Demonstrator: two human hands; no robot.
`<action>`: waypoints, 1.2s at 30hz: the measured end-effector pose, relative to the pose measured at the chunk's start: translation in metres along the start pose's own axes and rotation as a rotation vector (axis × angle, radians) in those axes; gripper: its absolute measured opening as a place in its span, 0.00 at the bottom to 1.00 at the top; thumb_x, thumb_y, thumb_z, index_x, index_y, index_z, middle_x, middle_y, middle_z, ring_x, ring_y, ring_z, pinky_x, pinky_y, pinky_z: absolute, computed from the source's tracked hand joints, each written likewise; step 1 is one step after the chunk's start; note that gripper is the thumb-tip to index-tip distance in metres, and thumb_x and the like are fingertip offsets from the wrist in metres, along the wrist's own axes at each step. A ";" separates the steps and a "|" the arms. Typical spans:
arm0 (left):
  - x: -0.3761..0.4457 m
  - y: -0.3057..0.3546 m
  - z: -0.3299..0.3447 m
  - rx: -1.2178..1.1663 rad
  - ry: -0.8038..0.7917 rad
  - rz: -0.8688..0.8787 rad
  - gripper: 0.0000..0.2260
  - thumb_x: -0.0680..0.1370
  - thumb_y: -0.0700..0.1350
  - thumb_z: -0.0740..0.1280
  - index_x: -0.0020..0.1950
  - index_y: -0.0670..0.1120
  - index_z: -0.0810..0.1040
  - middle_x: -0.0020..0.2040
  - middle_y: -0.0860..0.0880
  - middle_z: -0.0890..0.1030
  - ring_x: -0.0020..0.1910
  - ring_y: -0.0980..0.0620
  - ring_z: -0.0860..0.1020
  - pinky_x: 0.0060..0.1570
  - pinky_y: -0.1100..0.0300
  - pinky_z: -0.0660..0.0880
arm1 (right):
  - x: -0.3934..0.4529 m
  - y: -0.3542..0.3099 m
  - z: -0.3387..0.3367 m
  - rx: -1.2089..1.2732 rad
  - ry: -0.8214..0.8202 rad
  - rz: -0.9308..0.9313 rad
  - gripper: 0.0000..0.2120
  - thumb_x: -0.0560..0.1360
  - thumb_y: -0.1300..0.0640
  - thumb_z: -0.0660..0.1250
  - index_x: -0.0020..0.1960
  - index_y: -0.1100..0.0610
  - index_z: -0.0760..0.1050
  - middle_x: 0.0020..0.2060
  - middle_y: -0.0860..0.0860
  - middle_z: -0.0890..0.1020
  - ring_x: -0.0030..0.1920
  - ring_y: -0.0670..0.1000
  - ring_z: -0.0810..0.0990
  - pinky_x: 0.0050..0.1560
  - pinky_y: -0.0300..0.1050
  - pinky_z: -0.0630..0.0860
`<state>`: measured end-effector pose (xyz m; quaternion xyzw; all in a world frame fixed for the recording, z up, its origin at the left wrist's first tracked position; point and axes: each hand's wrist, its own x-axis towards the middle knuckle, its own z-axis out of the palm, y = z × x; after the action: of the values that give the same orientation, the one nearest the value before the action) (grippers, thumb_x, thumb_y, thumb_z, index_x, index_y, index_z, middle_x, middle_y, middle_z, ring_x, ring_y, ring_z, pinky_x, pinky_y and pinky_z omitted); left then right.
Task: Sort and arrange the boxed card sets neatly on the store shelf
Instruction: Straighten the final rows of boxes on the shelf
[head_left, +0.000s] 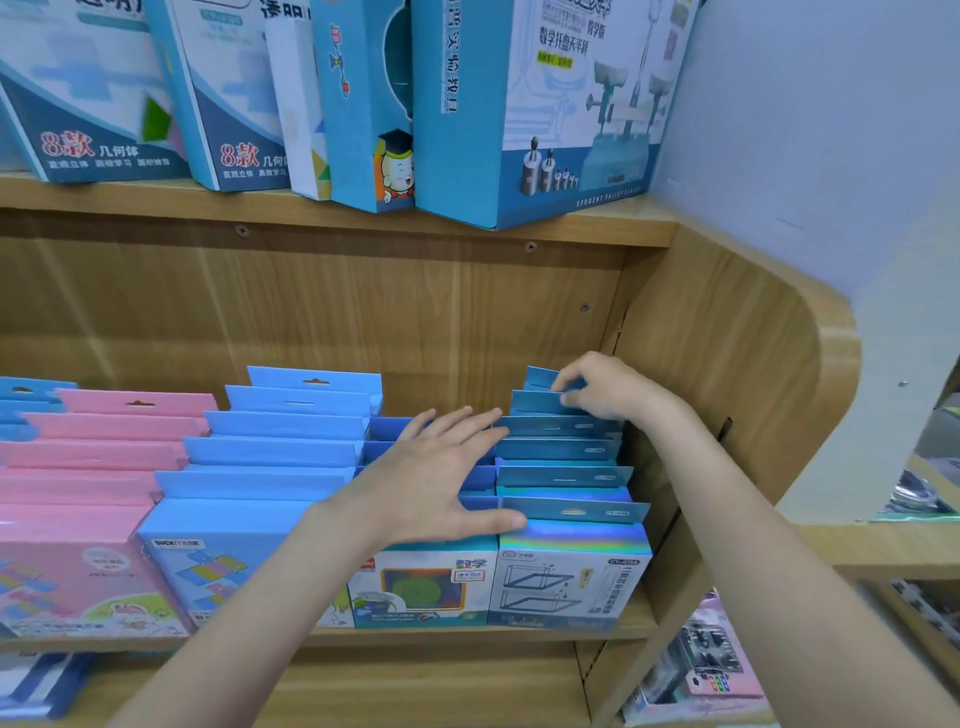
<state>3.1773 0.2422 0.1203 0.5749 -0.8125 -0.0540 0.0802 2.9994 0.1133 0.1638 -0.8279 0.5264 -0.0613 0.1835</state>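
Rows of boxed card sets stand front to back on a wooden shelf (467, 636). From left: pink boxes (93, 457), light blue boxes (270, 452), a row of darker blue boxes (431, 582), and shiny holographic blue boxes (566, 566) at the right end. My left hand (441, 473) lies flat, fingers spread, on top of the darker blue row, its thumb touching the front holographic box. My right hand (602, 387) pinches the hang tabs of the rearmost holographic boxes (540, 402) near the shelf's back corner.
The shelf above (332, 213) holds tall blue and white boxes leaning together. The curved wooden side panel (737, 374) closes the shelf on the right, close to my right wrist. Below sit more packaged goods (711, 670) and blue boxes (41, 680).
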 end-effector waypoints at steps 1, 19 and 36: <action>0.001 0.000 0.000 -0.011 0.001 -0.002 0.47 0.62 0.76 0.45 0.76 0.53 0.53 0.76 0.59 0.48 0.74 0.59 0.45 0.73 0.55 0.41 | 0.000 -0.003 -0.001 0.012 -0.001 -0.017 0.11 0.76 0.61 0.63 0.58 0.58 0.77 0.63 0.54 0.74 0.59 0.51 0.72 0.56 0.40 0.66; 0.037 -0.002 -0.017 -0.326 0.185 -0.220 0.19 0.81 0.51 0.55 0.70 0.46 0.66 0.66 0.48 0.73 0.64 0.50 0.71 0.63 0.55 0.66 | 0.017 -0.012 -0.015 0.085 -0.103 -0.064 0.10 0.79 0.62 0.56 0.45 0.52 0.74 0.50 0.50 0.74 0.51 0.50 0.73 0.45 0.40 0.71; 0.077 -0.014 -0.019 -0.397 0.072 -0.397 0.12 0.77 0.46 0.66 0.59 0.44 0.78 0.52 0.47 0.80 0.52 0.51 0.77 0.48 0.63 0.71 | 0.018 -0.008 -0.010 -0.014 -0.158 0.027 0.17 0.78 0.67 0.55 0.62 0.56 0.74 0.66 0.54 0.72 0.64 0.54 0.70 0.60 0.44 0.70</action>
<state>3.1690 0.1650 0.1411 0.6973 -0.6542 -0.2065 0.2079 3.0113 0.0984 0.1741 -0.8243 0.5216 0.0103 0.2196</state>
